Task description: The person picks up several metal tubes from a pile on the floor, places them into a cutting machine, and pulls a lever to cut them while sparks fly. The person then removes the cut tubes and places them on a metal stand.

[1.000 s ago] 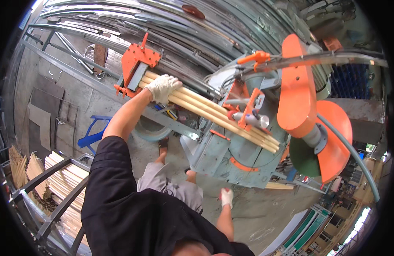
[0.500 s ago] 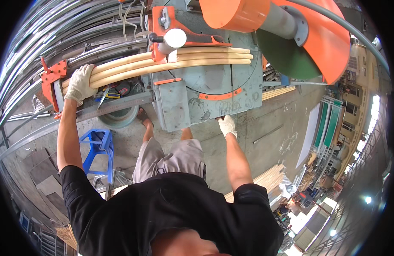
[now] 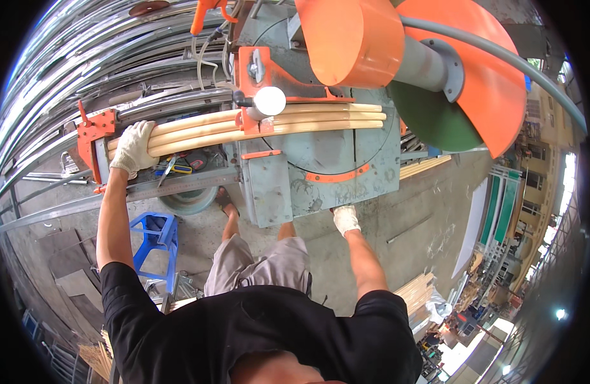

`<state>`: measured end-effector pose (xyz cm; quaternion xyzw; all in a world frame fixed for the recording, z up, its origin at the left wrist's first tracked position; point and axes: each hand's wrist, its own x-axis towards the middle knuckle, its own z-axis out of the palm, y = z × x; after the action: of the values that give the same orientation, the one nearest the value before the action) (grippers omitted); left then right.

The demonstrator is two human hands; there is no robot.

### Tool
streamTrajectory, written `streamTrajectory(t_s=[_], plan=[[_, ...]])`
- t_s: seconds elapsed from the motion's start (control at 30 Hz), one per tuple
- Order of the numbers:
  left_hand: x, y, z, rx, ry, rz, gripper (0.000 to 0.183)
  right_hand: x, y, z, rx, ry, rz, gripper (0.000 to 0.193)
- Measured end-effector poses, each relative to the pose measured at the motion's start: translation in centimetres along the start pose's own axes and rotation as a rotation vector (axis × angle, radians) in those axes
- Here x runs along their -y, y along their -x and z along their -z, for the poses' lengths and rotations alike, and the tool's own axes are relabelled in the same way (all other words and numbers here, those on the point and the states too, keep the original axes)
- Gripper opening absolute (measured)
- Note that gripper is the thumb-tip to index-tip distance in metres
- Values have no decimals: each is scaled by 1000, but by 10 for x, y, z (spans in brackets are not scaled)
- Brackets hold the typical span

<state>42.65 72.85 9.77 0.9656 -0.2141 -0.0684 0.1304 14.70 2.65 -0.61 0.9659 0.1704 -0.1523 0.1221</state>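
A bundle of long pale round rods lies across the grey table of a chop saw. My left hand, in a white glove, grips the left end of the bundle beside an orange end bracket. An orange clamp with a white knob presses on the rods at the middle. My right hand, also gloved, rests at the front edge of the saw table, fingers curled, holding nothing I can see. The orange motor and blade guard hang raised above the rods' right end.
A blue stool stands on the concrete floor at my left. Tools lie on the grey rail under the rods. Shiny metal tubes are stacked behind. More pale sticks lie on the floor at right.
The view has swung so the saw sits straight ahead. The rods now lie level across the table. My right hand rose from my side to the table's front edge.
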Motion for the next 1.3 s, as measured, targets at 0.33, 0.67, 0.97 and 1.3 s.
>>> streamTrajectory(t_s=[0.33,0.67,0.97,1.3], plan=[[5,-7,8,21,19,15,77,-2,0,69,530,-287,-463,34],[3,9,16,-22,10,15,81,-208,80,453,-807,-1153,-584,44],[-13,17,13,83,-250,328,83,-258,61,774,-626,-2218,684,50],[-32,1,-12,-172,25,99,74,-274,89,771,-1137,-1871,300,24]])
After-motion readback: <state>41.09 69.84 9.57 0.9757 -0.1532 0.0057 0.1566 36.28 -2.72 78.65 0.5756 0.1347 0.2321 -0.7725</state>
